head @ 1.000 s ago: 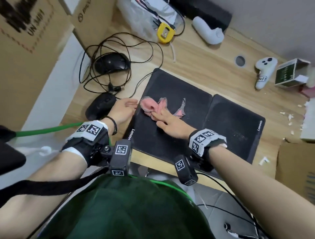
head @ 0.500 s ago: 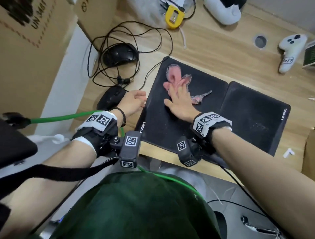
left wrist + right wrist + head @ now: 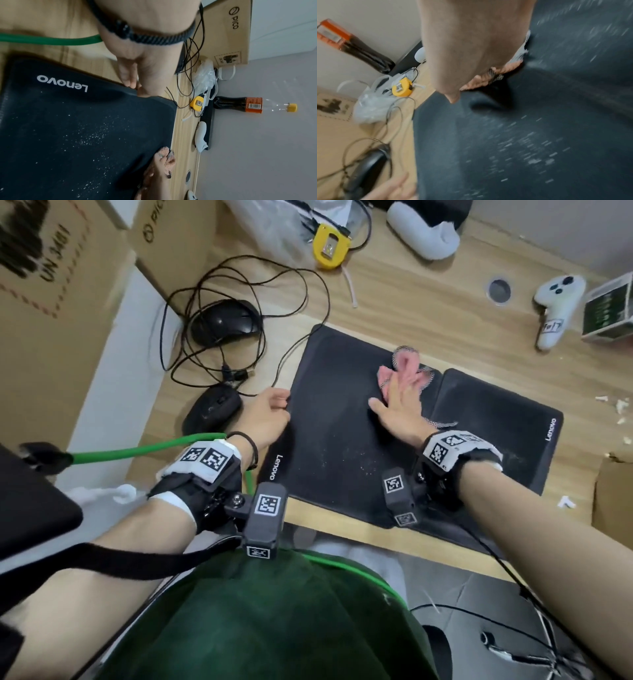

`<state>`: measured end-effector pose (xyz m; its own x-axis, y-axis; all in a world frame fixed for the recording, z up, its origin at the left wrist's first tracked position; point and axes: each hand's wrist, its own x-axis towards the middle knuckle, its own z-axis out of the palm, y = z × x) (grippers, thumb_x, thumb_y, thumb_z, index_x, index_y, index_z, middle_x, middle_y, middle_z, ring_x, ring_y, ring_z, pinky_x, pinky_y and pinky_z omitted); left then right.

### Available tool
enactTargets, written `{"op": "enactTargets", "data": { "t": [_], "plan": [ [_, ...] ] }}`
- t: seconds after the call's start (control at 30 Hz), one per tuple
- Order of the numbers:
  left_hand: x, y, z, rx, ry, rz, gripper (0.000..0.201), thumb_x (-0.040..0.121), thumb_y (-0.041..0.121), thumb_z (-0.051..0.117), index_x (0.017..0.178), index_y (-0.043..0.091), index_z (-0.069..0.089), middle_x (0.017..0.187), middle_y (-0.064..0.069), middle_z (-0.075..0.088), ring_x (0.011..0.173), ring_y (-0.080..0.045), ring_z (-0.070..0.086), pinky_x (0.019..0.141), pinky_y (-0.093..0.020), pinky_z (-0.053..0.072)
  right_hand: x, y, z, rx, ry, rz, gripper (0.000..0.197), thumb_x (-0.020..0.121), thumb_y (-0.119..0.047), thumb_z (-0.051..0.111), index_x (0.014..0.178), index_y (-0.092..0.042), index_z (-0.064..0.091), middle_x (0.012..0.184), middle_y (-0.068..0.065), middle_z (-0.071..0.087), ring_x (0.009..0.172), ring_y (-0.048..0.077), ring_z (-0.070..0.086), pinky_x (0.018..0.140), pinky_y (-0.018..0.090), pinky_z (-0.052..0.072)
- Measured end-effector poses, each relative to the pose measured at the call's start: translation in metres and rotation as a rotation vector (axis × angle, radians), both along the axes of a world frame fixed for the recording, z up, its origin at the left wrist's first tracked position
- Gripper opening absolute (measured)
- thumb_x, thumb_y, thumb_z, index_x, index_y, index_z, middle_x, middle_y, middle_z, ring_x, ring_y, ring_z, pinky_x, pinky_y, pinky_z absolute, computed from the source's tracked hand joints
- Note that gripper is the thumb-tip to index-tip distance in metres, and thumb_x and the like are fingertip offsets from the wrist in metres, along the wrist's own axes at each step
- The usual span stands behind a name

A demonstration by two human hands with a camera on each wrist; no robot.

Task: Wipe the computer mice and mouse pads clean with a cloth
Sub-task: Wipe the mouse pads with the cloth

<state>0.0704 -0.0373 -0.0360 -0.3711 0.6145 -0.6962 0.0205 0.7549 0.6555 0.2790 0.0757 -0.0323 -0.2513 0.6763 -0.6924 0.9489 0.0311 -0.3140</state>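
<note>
Mouse pads lie side by side on the wooden surface (image 3: 394,289): the left mouse pad (image 3: 335,412) at centre, the right mouse pad (image 3: 496,433) touching it at 3 o'clock. The right hand (image 3: 399,402) lies flat, fingers straight, pressing the pink cloth (image 3: 407,364) onto the left pad's far edge near the seam, at about 1 o'clock. The left hand (image 3: 265,416) pinches that pad's left edge at 9 o'clock; the left wrist view shows the edge lifted slightly between thumb and finger.

White specks dot the near half of the left pad, so I judge it far from clean. One wired mouse (image 3: 224,321) sits at 11 o'clock in tangled cable; another mouse (image 3: 212,410) lies just beside the left hand.

Risks: if the pinch slips, the pad could slide or buckle under the stroke. A sweep toward 3 o'clock may simply push dust onto the right pad. The bunched cloth could roll up and let bare skin rub the pad.

The right wrist view is motion-blurred, the right fingertips are largely lost against the cloth, and the nearer mouse is partly hidden behind the left hand.
</note>
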Motion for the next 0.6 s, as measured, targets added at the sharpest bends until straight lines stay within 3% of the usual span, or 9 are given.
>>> {"op": "enactTargets", "data": {
  "t": [0.07,0.23,0.37,0.43,0.53,0.6],
  "plan": [
    [-0.002,-0.005,0.0,-0.01,-0.005,-0.006,0.041,0.086,-0.001,0.054,0.125,0.011,0.055,0.109,0.0,0.056,0.103,-0.015,0.055,0.101,-0.03,0.043,-0.025,0.002,-0.004,0.028,-0.032,0.028,0.075,0.099,-0.046,0.035,0.153,-0.015,-0.008,0.158,0.019,-0.016,0.146,0.031,-0.021,0.118,0.047,-0.006],
    [-0.008,-0.017,-0.002,-0.027,-0.055,0.096,0.043,0.086,-0.01,0.049,0.126,0.005,0.054,0.112,-0.007,0.059,0.109,-0.02,0.056,0.104,-0.034,0.043,-0.068,-0.037,-0.004,-0.011,0.05,0.481,0.066,0.102,-0.042,0.028,0.153,-0.021,-0.007,0.158,0.015,-0.02,0.145,0.028,-0.024,0.118,0.051,-0.009],
    [-0.006,-0.02,-0.002,-0.03,-0.069,0.124,0.04,0.087,-0.01,0.047,0.124,0.005,0.052,0.117,-0.011,0.061,0.106,-0.019,0.056,0.104,-0.039,0.043,-0.035,-0.06,0.001,-0.097,0.094,0.797,0.056,0.104,-0.034,0.024,0.154,-0.024,0.0,0.161,0.006,-0.016,0.146,0.021,-0.022,0.115,0.056,-0.005],
    [-0.002,-0.019,-0.002,-0.04,-0.078,0.116,0.037,0.087,-0.004,0.046,0.12,0.01,0.055,0.116,-0.008,0.063,0.11,-0.021,0.058,0.104,-0.039,0.043,0.002,-0.052,0.004,-0.1,0.056,0.762,0.055,0.105,-0.032,0.025,0.153,-0.025,0.001,0.162,0.001,-0.011,0.147,0.018,-0.018,0.115,0.057,-0.004],
    [-0.003,-0.02,-0.013,-0.055,-0.049,0.108,0.023,0.073,0.017,0.053,0.093,0.028,0.061,0.1,0.009,0.067,0.105,-0.022,0.063,0.1,-0.041,0.048,0.047,-0.028,0.009,-0.026,-0.034,0.445,0.058,0.104,-0.032,0.028,0.153,-0.027,-0.004,0.162,0.0,-0.009,0.148,0.019,-0.015,0.118,0.054,-0.006],
    [-0.005,-0.025,-0.026,-0.057,-0.033,0.099,0.023,0.067,0.022,0.051,0.084,0.035,0.06,0.093,0.017,0.066,0.1,-0.02,0.065,0.096,-0.041,0.05,0.051,-0.011,0.004,0.011,-0.076,0.242,0.06,0.103,-0.035,0.028,0.153,-0.026,-0.004,0.162,0.005,-0.008,0.148,0.021,-0.014,0.117,0.051,-0.007]
  ]
}}
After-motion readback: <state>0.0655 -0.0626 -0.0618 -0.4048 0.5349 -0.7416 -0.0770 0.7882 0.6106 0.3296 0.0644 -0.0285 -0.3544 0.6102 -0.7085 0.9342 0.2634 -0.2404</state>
